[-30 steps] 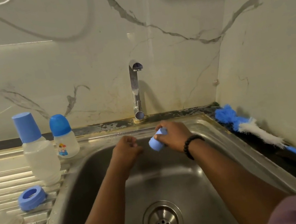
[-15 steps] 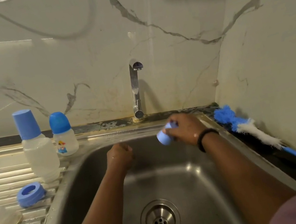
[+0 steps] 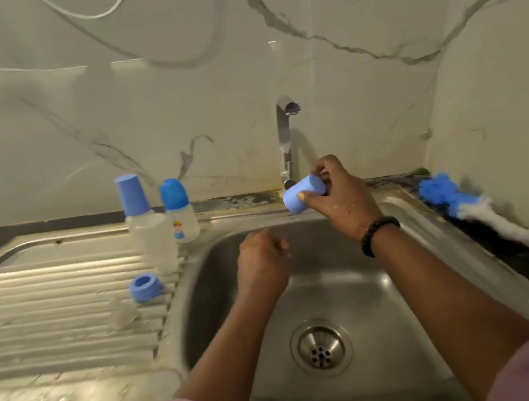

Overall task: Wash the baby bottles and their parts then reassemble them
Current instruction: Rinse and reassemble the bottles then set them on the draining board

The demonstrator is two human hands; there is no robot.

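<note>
Blue cap [image 3: 303, 193] held above the sink [image 3: 354, 276], just below the tap [image 3: 286, 138].
Right hand [image 3: 342, 198]: thumb and fingers curled round the cap. Left hand [image 3: 262, 259]: curled into a loose fist over the basin; any contents hidden.

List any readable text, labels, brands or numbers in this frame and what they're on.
No legible text anywhere in the frame.
Small bottle: a coloured cartoon print on its front, too small and blurred to tell whether it carries any words.
Tall bottle, blue cap in the right hand, blue ring: no markings visible.
</note>
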